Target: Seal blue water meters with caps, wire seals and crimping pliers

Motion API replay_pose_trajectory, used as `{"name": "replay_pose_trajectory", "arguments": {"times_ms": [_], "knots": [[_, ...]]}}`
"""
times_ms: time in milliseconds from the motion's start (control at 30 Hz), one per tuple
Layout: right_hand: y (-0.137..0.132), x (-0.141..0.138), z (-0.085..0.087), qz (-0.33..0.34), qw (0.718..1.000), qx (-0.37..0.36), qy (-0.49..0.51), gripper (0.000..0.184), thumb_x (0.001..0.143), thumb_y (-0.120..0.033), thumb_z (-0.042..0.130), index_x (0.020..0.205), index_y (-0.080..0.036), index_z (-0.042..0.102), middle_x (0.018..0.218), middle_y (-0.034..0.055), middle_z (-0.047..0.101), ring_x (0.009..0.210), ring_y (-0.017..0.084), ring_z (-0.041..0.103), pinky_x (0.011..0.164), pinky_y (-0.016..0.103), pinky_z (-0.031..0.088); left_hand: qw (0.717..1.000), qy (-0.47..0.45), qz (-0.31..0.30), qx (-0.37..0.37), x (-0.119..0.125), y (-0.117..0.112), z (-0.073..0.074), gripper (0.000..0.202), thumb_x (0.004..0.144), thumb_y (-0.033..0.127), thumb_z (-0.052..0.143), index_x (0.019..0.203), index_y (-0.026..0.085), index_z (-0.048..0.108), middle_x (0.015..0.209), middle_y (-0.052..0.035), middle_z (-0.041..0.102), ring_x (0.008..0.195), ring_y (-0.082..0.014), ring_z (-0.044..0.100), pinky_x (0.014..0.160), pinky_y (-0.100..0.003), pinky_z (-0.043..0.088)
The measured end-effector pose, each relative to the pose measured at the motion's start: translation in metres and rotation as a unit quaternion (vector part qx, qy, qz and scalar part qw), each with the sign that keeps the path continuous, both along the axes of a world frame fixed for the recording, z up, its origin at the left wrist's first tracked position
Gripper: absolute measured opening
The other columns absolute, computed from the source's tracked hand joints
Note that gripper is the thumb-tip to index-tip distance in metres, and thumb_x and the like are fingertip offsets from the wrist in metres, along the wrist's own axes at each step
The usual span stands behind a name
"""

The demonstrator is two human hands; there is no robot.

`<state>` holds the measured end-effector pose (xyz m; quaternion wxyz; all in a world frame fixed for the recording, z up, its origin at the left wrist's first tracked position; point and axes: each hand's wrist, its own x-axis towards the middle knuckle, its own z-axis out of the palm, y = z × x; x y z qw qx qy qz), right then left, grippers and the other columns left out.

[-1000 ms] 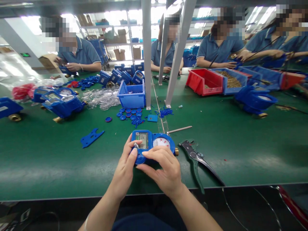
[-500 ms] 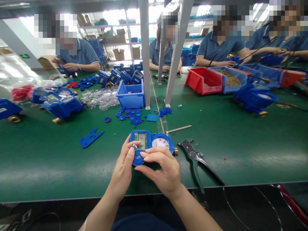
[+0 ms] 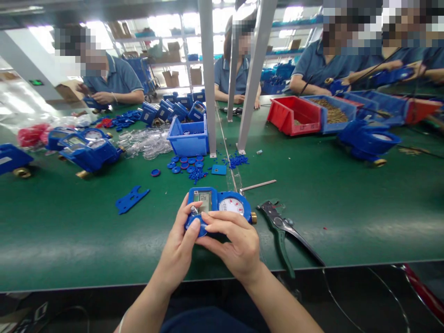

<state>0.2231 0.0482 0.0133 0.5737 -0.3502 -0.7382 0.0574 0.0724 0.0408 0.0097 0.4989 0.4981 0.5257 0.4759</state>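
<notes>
A round blue cap is being handled at the near edge of a blue meter, and the step in hand is judged to be the turning or seating of that cap with the fingertips. For the next move, a steady hold and light, even finger pressure would seem to be called for, with the cap kept level and the small silvery part not knocked. The left hand is curled mostly closed: the cap is pressed by its thumb, the silvery part is bordered by its index finger, and the meter's left side is met by the fingers behind; whether the meter itself is gripped by them cannot be told. The right hand is bent into a loose pinch, the cap's right side being held between fingertips and thumb, with the lower rim of the meter's dial partly covered by the fingers. The meter is placed on the green table, directly before the person, with its screen and dial turned upward; pliers are laid just to its right, and a thin metal rod is laid beyond it
</notes>
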Motion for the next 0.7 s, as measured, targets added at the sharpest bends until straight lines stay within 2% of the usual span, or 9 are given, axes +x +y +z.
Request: {"name": "replay_pose_trajectory", "arguments": {"times_ms": [133, 233, 333, 600, 700], "knots": [[0.0010, 0.0005, -0.0002, -0.014, 1.000, 0.018, -0.021, 0.031, 0.076, -0.028, 0.079, 0.102, -0.016, 0.066, 0.104, 0.0010, 0.072, 0.105, 0.007, 0.066, 0.097, 0.018, 0.056, 0.999, -0.040, -0.003, -0.027, 0.0015, -0.0021, 0.0033, 0.046, 0.089, 0.054, 0.055, 0.128, 0.031, 0.058, 0.160, -0.0017, 0.033, 0.150, -0.0249, 0.028, 0.129, -0.044, 0.016], [0.0009, 0.0023, -0.0001, -0.040, 0.993, 0.050, -0.103, 0.040, 0.079, -0.031, 0.076, 0.113, -0.013, 0.067, 0.115, 0.0052, 0.069, 0.116, 0.013, 0.063, 0.105, 0.024, 0.054, 0.997, -0.074, -0.005, -0.038, 0.0046, -0.0042, 0.0056, 0.047, 0.088, 0.051, 0.057, 0.130, 0.030, 0.057, 0.158, -0.0030, 0.035, 0.149, -0.0260, 0.031, 0.129, -0.044, 0.017], [0.0003, 0.0038, 0.0003, -0.054, 0.986, 0.057, -0.149, 0.040, 0.083, -0.032, 0.072, 0.115, -0.009, 0.067, 0.127, 0.0081, 0.063, 0.126, 0.017, 0.057, 0.111, 0.029, 0.051, 0.996, -0.086, -0.009, -0.037, 0.0069, -0.0058, 0.0067, 0.047, 0.086, 0.049, 0.060, 0.129, 0.031, 0.056, 0.157, -0.0022, 0.037, 0.148, -0.0259, 0.033, 0.129, -0.045, 0.018], [0.0034, 0.0060, 0.0030, -0.022, 0.989, 0.027, -0.141, 0.034, 0.083, -0.032, 0.072, 0.110, -0.012, 0.067, 0.120, 0.0050, 0.067, 0.129, 0.015, 0.055, 0.110, 0.029, 0.052, 0.998, -0.056, -0.019, -0.029, 0.0035, -0.0060, -0.0004, 0.048, 0.088, 0.050, 0.060, 0.132, 0.033, 0.052, 0.159, 0.0004, 0.032, 0.151, -0.0241, 0.027, 0.130, -0.043, 0.015], [0.0057, 0.0056, 0.0048, -0.014, 0.992, 0.008, -0.124, 0.034, 0.081, -0.035, 0.073, 0.107, -0.013, 0.068, 0.118, 0.0048, 0.068, 0.128, 0.014, 0.056, 0.112, 0.027, 0.049, 0.997, -0.061, -0.007, -0.037, 0.0046, -0.0062, -0.0007, 0.046, 0.091, 0.048, 0.053, 0.135, 0.034, 0.051, 0.158, 0.0009, 0.035, 0.150, -0.0229, 0.028, 0.130, -0.043, 0.018]]}}
